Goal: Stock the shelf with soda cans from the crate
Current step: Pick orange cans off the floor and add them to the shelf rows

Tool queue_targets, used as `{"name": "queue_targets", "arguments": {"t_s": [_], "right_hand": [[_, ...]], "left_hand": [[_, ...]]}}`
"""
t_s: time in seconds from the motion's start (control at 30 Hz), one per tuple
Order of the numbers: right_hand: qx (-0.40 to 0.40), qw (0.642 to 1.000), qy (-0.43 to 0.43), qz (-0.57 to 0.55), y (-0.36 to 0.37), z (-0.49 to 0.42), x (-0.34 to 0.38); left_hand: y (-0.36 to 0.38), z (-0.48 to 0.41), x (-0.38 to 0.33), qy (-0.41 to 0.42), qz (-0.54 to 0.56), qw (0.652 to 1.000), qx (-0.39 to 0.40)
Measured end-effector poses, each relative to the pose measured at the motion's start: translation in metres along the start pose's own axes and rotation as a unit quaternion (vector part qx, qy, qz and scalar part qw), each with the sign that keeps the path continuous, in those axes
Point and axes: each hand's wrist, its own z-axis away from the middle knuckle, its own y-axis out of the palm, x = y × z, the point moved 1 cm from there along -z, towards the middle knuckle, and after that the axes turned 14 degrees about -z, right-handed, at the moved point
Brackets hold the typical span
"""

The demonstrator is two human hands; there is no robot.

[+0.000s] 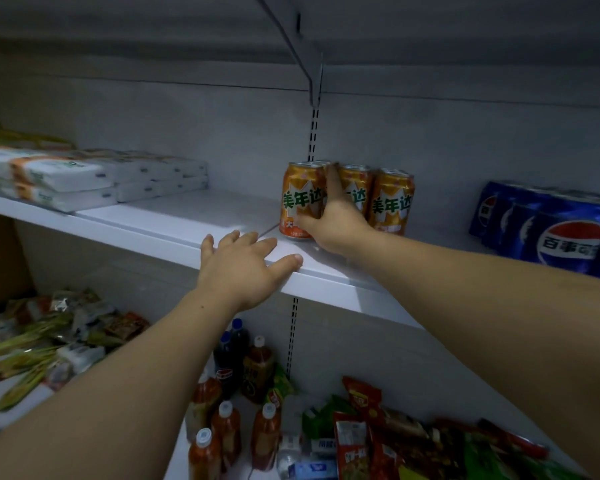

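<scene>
On the white metal shelf (187,216), the right hand (336,230) grips the leftmost orange soda can (300,199), thumb across its front, forefinger up its side. Two more orange cans (392,202) stand just beside it. The left hand (239,268) lies flat, fingers spread, on the shelf's front edge. Blue cola cans (551,233) stand farther right.

You have orange cans (298,202) with green lettering on a pale starburst, and a white shelf (174,220). Your blue cans (565,237) bear a red, white and blue roundel; the packs (66,178) are white with orange and green marks. The bottles (227,427) are red-orange with white caps, the bags (361,438) red and green.
</scene>
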Motion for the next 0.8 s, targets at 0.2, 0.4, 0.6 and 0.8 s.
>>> {"name": "queue_targets", "arguments": {"t_s": [0.2,0.4,0.6,0.8], "right_hand": [[0.032,0.998,0.042,0.038,-0.049,0.047,0.006],[0.054,0.985,0.094,0.135,-0.118,0.095,0.028],[0.035,0.969,0.133,0.206,-0.186,0.161,0.052],[-0.01,0.96,0.158,0.229,-0.257,0.237,0.066]], "left_hand": [[-0.018,0.006,-0.003,-0.002,0.008,0.996,0.088],[-0.048,0.049,-0.043,0.027,0.089,0.988,0.121],[-0.097,0.105,-0.105,0.098,0.211,0.963,0.134],[-0.145,0.172,-0.181,0.195,0.253,0.937,0.143]]}}
